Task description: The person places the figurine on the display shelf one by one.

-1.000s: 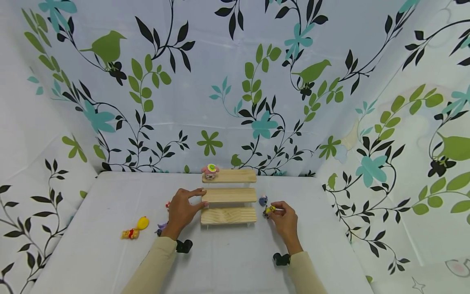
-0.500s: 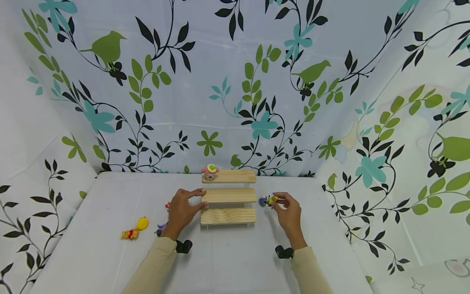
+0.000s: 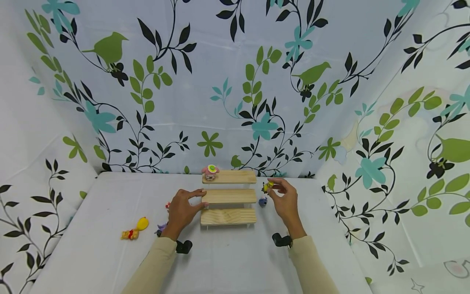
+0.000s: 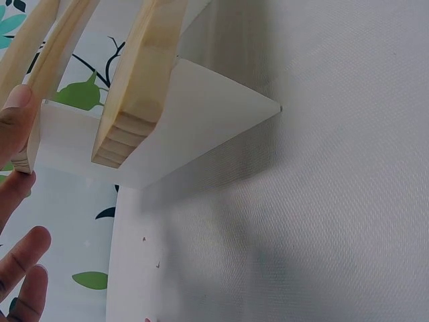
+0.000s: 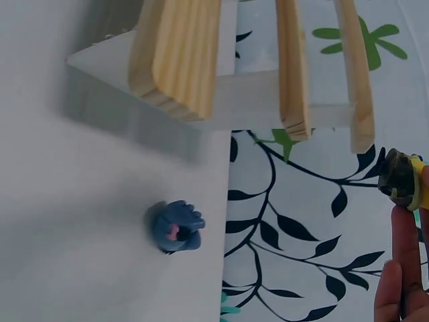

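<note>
Toy in yellow and black [image 5: 402, 180] is in the air at two o'clock of the stand [image 3: 228, 217], near the right end of the top shelf [image 3: 236, 177], not touching it. Right hand [image 3: 288, 206] pinches it narrowly by the fingertips; some fingers hidden. Just changed: half a second ago it overlaps the blue toy [image 5: 177, 227] in the head view; now it's past that and farther from the person. Reads as mid-carry, roughly top-shelf height, not set down. Left hand [image 3: 183, 212] unchanged at nine o'clock: thumb and index finger pinch the left end of the middle shelf [image 3: 231, 196], other fingers free; probably steadying.

Blue toy sits on the table [image 3: 227, 265] at three o'clock, apart from the stand. Pink toy [image 3: 210, 174] on the top shelf, eleven o'clock. Purple toy [image 3: 160, 228], eight o'clock; red toy [image 3: 167, 205], nine, mostly hidden. Bear toy [image 3: 129, 234] and yellow balloon [image 3: 142, 223] lie past eight, touching.
</note>
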### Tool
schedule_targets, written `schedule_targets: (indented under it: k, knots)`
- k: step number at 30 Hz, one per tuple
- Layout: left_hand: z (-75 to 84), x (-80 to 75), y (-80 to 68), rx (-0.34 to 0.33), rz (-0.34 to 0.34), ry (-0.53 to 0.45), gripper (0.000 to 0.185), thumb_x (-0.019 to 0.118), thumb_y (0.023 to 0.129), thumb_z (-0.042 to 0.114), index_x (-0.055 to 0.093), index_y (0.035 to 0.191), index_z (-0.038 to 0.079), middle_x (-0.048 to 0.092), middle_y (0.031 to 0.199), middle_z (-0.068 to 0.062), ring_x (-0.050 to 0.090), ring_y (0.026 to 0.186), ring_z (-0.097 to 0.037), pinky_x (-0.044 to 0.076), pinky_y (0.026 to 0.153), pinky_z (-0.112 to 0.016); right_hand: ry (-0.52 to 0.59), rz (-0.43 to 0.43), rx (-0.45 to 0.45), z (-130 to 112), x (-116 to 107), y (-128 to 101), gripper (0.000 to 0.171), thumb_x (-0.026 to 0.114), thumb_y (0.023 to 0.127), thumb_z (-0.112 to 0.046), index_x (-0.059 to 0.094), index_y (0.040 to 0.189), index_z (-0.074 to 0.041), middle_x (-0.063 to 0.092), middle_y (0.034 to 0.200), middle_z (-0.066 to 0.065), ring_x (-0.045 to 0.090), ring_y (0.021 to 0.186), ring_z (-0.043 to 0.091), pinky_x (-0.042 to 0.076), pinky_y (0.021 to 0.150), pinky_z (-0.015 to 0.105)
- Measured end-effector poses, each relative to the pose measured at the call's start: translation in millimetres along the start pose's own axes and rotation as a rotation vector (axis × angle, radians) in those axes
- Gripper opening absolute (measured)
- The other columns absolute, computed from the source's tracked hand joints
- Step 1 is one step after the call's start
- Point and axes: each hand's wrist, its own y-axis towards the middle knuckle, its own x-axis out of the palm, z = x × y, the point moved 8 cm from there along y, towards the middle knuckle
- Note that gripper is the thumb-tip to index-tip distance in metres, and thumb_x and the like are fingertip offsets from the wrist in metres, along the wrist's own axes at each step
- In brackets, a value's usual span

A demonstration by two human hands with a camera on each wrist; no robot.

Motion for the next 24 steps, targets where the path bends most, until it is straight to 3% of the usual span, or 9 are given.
schedule_targets:
  k: [6,17,24]
  knots:
    - [-1.5,0.3,0.5,-0.008,-0.003,-0.003,0.05,0.094,0.08,0.034,0.08,0.127,0.025,0.077,0.127,-0.003,0.065,0.112,-0.034,0.054,0.09,-0.051,0.041,-0.041,-0.064,-24.7,11.7,11.4,0.033,0.075,0.097,-0.003,0.074,0.127,-0.016,0.074,0.126,0.001,0.068,0.117,0.025,0.045,0.104,0.047]
    - [-4.8,1.8,1.7,-0.006,-0.007,0.013,0.051,0.094,0.081,0.036,0.079,0.128,0.027,0.077,0.128,0.0,0.064,0.109,-0.033,0.052,0.087,-0.047,0.057,-0.095,-0.169,-56.0,40.4,25.0,0.032,0.076,0.096,-0.002,0.076,0.125,-0.017,0.076,0.12,0.002,0.068,0.112,0.023,0.047,0.099,0.047]
    - [-5.2,1.6,2.1,-0.003,-0.002,0.013,0.051,0.094,0.081,0.036,0.079,0.128,0.027,0.077,0.128,0.0,0.064,0.109,-0.032,0.053,0.087,-0.046,0.081,-0.137,-0.244,-76.0,59.8,31.4,0.031,0.077,0.095,-0.002,0.077,0.122,-0.018,0.078,0.117,0.005,0.07,0.11,0.026,0.049,0.096,0.058]
